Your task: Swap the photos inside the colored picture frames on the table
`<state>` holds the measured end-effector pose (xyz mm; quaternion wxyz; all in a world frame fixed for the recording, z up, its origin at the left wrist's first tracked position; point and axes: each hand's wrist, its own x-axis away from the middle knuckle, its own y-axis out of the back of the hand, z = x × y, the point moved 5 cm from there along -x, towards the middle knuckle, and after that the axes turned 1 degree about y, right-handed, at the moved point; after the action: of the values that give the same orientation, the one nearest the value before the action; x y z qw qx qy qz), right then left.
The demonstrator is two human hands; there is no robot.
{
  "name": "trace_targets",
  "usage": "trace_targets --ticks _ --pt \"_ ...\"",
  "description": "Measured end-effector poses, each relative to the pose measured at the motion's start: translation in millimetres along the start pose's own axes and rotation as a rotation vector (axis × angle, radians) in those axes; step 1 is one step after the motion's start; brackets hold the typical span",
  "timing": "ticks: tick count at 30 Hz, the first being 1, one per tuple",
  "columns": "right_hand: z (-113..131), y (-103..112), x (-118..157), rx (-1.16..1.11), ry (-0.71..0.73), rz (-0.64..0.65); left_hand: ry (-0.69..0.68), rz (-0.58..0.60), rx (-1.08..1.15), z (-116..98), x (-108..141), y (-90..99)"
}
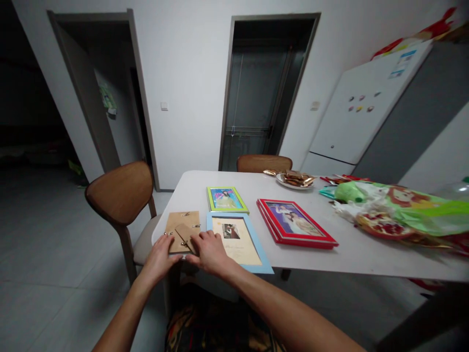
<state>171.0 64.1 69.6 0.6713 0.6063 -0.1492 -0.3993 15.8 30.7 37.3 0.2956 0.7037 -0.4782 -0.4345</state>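
Note:
A brown picture-frame backing board (pixel 175 221) with small metal clips and a fold-out stand lies at the near left corner of the table. My left hand (pixel 160 258) grips its left side, the thumb along the near edge. On the other side my right hand (pixel 209 252) holds the near right corner, fingers by the stand. Beside the right hand lies a light blue frame (pixel 256 244) with a cream sheet and small photo. Behind it is a lime green photo frame (pixel 227 199). Further right, red photo frames (pixel 293 226) are stacked, the top one showing a photo of people.
Toward the back of the white table (pixel 304 261) stands a plate of wrapped snacks (pixel 295 180). Plastic bags (pixel 417 205) and a dish of red fruit (pixel 384 226) crowd the right side. Wooden chairs stand at the left (pixel 120 193) and far side (pixel 264 163).

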Motion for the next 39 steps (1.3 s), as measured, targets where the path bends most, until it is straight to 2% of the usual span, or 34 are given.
trace_targets --ticks 3,5,7,10,12,14,17,19,23,29,39 --pt "3.4 -6.3 -6.2 -0.013 -0.038 -0.017 0.024 -0.007 -0.002 2.8 -3.4 2.9" --pt "1.3 3.4 -6.0 -0.089 -0.043 -0.094 0.021 -0.028 0.013 -2.8 -4.5 8.5" --pt "-4.0 21.3 -1.3 -0.16 -0.034 -0.18 -0.038 -0.089 0.045 -17.1 -3.7 16.9" --pt "-19.5 50.3 16.1 -0.218 -0.016 -0.253 -0.178 -0.191 0.099 -51.6 1.9 24.4" --pt "-35.5 65.4 34.5 -0.246 -0.014 -0.283 -0.25 -0.172 0.119 -77.7 6.8 18.3" --pt "-55.1 74.5 56.0 -0.258 -0.036 -0.302 -0.313 -0.104 0.122 -102.9 11.9 4.9" --pt "-82.6 76.1 84.6 -0.234 -0.075 -0.281 -0.377 0.02 0.105 -132.1 18.7 -19.0" --pt "-95.9 72.0 96.8 -0.214 -0.089 -0.264 -0.386 0.098 0.081 -143.1 20.8 -32.9" --pt "-109.7 56.9 104.1 -0.164 -0.127 -0.231 -0.368 0.181 0.04 -148.6 18.3 -47.4" --pt "-114.7 38.9 98.6 -0.046 -0.128 -0.205 -0.374 0.224 0.009 -147.7 10.6 -46.6" --pt "-111.8 39.5 96.3 0.035 -0.12 -0.113 -0.368 0.251 -0.006 -150.8 19.6 -54.6"
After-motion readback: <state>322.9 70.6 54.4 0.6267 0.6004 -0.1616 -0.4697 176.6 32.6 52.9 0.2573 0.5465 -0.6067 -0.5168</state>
